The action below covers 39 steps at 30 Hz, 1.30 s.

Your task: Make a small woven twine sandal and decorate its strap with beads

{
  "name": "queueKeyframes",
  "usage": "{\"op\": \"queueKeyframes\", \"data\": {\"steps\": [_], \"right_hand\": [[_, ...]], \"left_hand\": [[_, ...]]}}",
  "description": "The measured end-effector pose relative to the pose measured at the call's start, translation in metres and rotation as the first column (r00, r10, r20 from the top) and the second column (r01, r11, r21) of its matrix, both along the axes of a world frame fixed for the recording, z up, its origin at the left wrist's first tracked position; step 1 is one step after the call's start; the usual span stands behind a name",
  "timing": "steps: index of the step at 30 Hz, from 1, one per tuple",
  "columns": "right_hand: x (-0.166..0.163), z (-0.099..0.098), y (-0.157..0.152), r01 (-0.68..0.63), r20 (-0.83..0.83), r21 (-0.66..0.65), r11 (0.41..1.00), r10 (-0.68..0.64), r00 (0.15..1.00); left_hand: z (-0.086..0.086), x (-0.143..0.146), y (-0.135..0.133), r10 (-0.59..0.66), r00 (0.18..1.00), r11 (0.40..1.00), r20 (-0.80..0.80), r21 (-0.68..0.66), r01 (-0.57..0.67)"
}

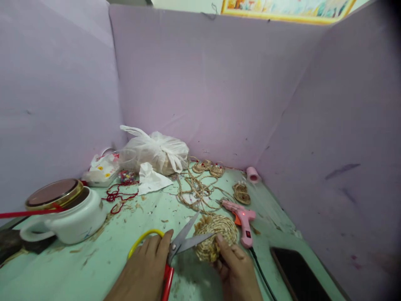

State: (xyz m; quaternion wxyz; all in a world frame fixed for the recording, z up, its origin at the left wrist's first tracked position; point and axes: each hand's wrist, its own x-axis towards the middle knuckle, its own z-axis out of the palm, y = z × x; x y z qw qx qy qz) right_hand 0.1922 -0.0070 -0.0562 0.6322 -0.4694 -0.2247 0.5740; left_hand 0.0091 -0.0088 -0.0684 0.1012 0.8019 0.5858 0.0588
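My left hand (150, 255) is closed around the scissors (179, 243), which have one yellow and one red handle loop. Their blades are spread, and the lower blade lies across the face of a round coiled straw piece (221, 230). My right hand (233, 263) pinches that piece at its lower right edge, thumb on top. Loose, frayed fibres stick out along its upper left side. Just right of it lies a pink glue gun (241, 217) with a small red light showing and a black cord running toward me.
A dark phone (299, 274) lies at the right. Straw cord (197, 190) is tangled behind the coiled piece, near a small woven item (241, 193). At left stands a lidded white pot (81, 221); a white plastic bag (156, 150) rests against the back panel. Red yarn (117, 194) lies between.
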Motion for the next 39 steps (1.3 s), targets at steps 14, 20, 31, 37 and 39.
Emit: {"op": "queueKeyframes", "data": {"steps": [14,20,31,37,39], "right_hand": [[-0.009,-0.003,-0.01,-0.001,0.356,0.087,0.996,-0.03,0.934],[-0.006,0.001,-0.012,0.006,0.427,0.08,0.997,-0.04,0.903],[-0.006,0.008,-0.013,0.025,0.408,0.082,0.996,-0.056,0.911],[-0.004,0.005,-0.007,-0.051,0.053,0.036,0.998,0.049,0.997],[-0.003,0.004,-0.004,-0.113,-0.097,0.015,0.993,0.114,0.989]], "left_hand": [[0.05,0.024,-0.005,0.062,0.984,0.974,-0.166,-0.206,-0.096],[0.045,0.024,-0.012,0.061,0.986,0.981,-0.153,-0.174,-0.088],[0.019,0.009,-0.014,-0.061,0.998,0.995,0.011,-0.08,0.062],[0.043,0.003,-0.002,-0.017,0.917,0.996,0.399,-0.074,0.051],[0.051,-0.001,0.004,0.116,0.903,0.991,0.413,-0.112,-0.076]]}}
